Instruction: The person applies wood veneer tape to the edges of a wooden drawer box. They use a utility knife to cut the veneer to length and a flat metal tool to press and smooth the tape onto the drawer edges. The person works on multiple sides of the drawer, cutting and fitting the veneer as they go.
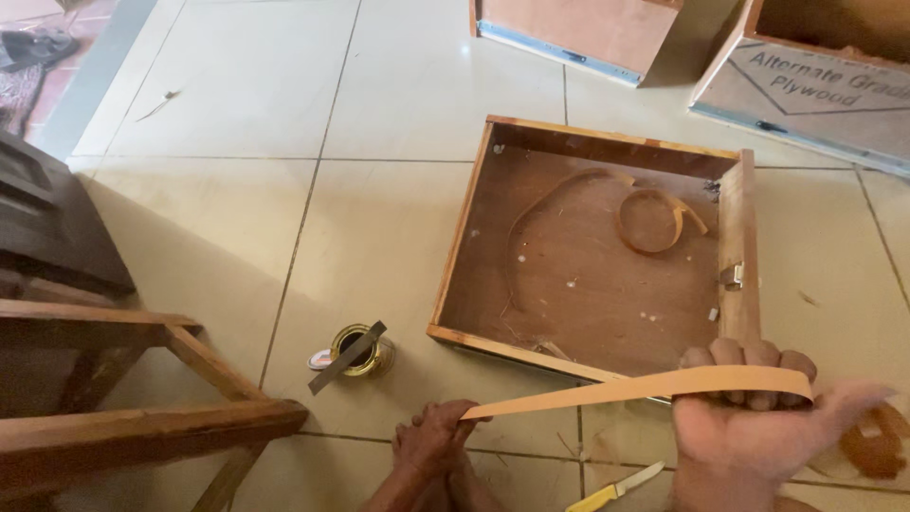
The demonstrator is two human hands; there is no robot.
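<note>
Strip: we see a thin, tan veneer strip [654,384] stretched almost level between the two hands, above the floor at the near edge of the drawer.
Right hand: our right hand [758,427] is clamped on the strip's right end and on a narrow wooden slat [739,256].
Left hand: our left hand [434,438] pinches the strip's left end, fingers together.
Floor: pale glossy tiles [379,237] with dark grout lines.
Drawer: an open plywood drawer box [569,275] lies flat, with curled veneer offcuts [649,220] inside.
Tin: a small open metal tin [360,349], a flat stick across its mouth, stands left of the drawer.
Knife: a yellow-handled knife [611,491] lies between our hands.
Around: dark wooden furniture frame [142,417] at left; two more drawer boxes [578,28] beyond.
</note>
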